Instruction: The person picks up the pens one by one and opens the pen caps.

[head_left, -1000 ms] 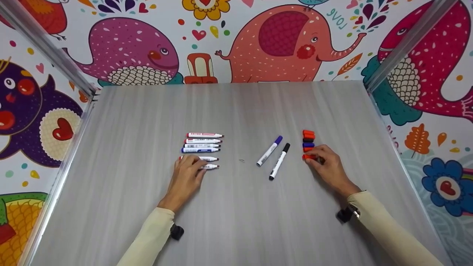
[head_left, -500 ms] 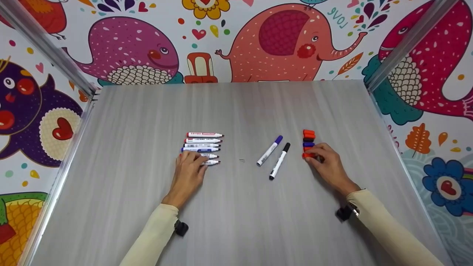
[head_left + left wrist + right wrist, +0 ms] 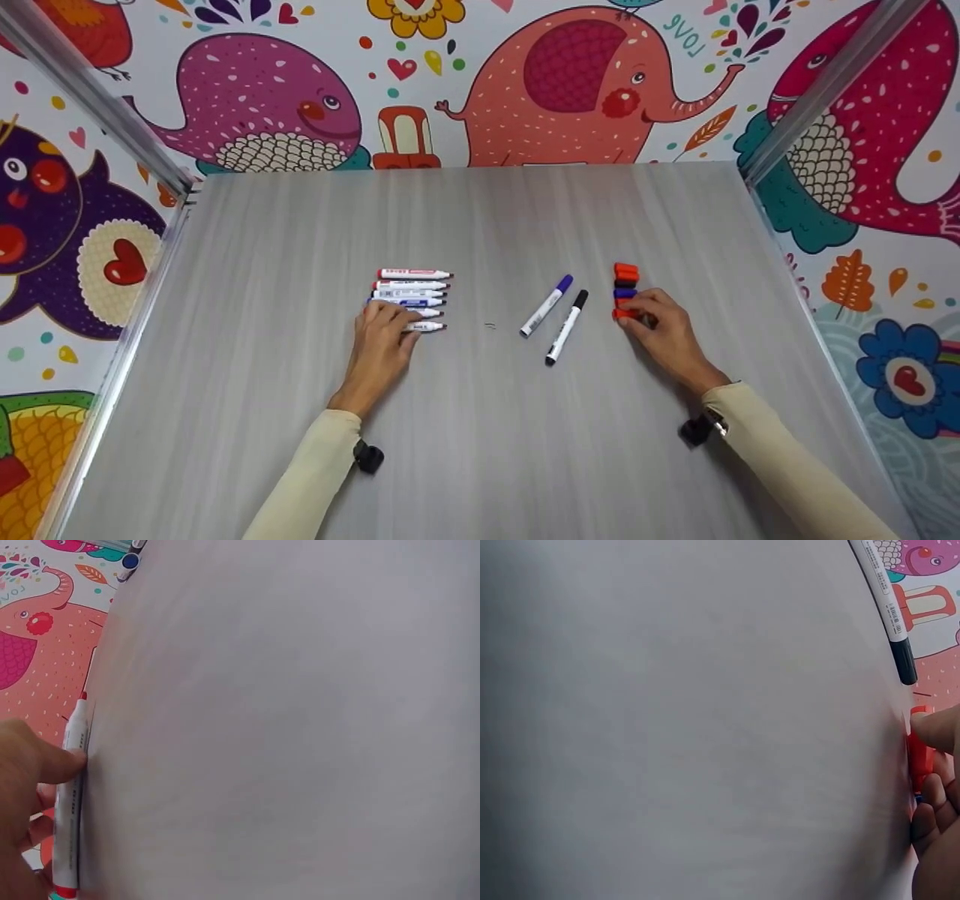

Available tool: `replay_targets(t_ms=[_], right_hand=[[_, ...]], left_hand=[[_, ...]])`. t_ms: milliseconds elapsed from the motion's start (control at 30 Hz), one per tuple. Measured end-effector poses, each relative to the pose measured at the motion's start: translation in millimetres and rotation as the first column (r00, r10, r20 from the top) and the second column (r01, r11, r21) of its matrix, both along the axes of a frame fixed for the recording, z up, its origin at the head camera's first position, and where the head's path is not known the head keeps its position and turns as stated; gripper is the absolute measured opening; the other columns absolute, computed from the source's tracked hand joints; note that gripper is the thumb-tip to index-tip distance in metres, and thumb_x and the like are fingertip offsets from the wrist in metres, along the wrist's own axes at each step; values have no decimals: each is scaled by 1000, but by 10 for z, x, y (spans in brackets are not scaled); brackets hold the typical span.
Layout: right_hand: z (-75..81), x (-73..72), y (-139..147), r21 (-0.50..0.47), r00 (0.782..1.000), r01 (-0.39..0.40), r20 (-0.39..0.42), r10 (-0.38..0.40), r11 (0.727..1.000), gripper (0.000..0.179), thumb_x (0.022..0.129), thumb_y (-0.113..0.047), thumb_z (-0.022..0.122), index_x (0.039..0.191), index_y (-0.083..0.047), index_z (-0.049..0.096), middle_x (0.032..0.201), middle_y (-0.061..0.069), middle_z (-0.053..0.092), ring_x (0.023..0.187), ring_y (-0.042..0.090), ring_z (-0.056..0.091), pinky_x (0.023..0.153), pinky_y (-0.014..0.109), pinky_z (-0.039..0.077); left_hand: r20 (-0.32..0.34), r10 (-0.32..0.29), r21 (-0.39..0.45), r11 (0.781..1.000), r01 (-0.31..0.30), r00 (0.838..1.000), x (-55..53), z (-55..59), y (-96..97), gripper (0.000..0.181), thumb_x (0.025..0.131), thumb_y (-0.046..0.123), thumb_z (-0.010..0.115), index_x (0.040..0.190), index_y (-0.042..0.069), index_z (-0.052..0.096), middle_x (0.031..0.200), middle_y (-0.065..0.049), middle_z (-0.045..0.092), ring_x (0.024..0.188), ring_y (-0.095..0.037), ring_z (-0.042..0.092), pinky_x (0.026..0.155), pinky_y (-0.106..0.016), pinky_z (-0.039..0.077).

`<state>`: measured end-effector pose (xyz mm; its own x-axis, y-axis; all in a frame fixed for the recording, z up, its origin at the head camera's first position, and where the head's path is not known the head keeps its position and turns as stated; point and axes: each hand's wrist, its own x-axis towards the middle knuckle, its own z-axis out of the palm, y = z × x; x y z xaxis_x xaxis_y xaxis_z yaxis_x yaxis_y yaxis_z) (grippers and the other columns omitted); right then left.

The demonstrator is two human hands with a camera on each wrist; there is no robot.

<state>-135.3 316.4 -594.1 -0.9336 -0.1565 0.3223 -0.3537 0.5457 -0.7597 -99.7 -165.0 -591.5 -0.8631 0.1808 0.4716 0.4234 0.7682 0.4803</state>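
Several uncapped white markers (image 3: pixel 415 274) lie side by side in a row, tips to the right, left of the table's middle. My left hand (image 3: pixel 379 349) is at the near end of this row. Its thumb presses the side of the nearest marker (image 3: pixel 69 810), which has a red tip and red end; the fingers reach over the row and hide part of it. On the right, a short column of red, black and blue marker caps (image 3: pixel 626 274) lies on the table. My right hand (image 3: pixel 667 337) pinches the nearest red cap (image 3: pixel 920 761) between thumb and fingers.
Between the hands lie two capped markers, one blue (image 3: pixel 546 306) and one black (image 3: pixel 567 328), both slanted. Small dark marks (image 3: pixel 490 325) show on the grey table (image 3: pixel 480 450). Printed walls (image 3: pixel 555 90) and metal posts (image 3: pixel 832 90) border the table.
My left hand has moved slightly away from me, bringing the two nearest markers up closer to the rest of the row. The right hand has hardly moved and stays on the red cap.
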Motion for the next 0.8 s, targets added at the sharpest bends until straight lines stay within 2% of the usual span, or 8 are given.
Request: replay_targets(t_ms=[300, 567, 800], right_hand=[[-6, -5, -6, -41, 1000, 11, 4, -11, 999, 23, 88, 12, 85, 107, 0, 84, 109, 16, 68, 85, 24, 59, 73, 16, 44], [-6, -12, 21, -37, 999, 14, 30, -12, 999, 25, 89, 11, 85, 112, 0, 84, 110, 16, 67, 85, 15, 56, 73, 14, 44], [-14, -23, 34, -18, 999, 25, 45, -25, 1000, 25, 89, 13, 84, 112, 2, 83, 110, 14, 66, 87, 17, 57, 75, 14, 45]], left_hand=[[13, 24, 45, 999, -24, 1000, 1, -10, -23, 20, 87, -2, 90, 103, 6, 81, 105, -9, 73, 112, -33, 57, 94, -60, 44], [9, 40, 39, 998, -40, 999, -9, -26, -26, 21, 87, 0, 89, 105, 6, 83, 109, -14, 70, 114, -36, 55, 93, -59, 42], [14, 39, 36, 999, -39, 999, -15, -22, -29, 20, 88, 1, 90, 107, 6, 83, 110, -14, 69, 115, -36, 54, 95, -60, 41]])
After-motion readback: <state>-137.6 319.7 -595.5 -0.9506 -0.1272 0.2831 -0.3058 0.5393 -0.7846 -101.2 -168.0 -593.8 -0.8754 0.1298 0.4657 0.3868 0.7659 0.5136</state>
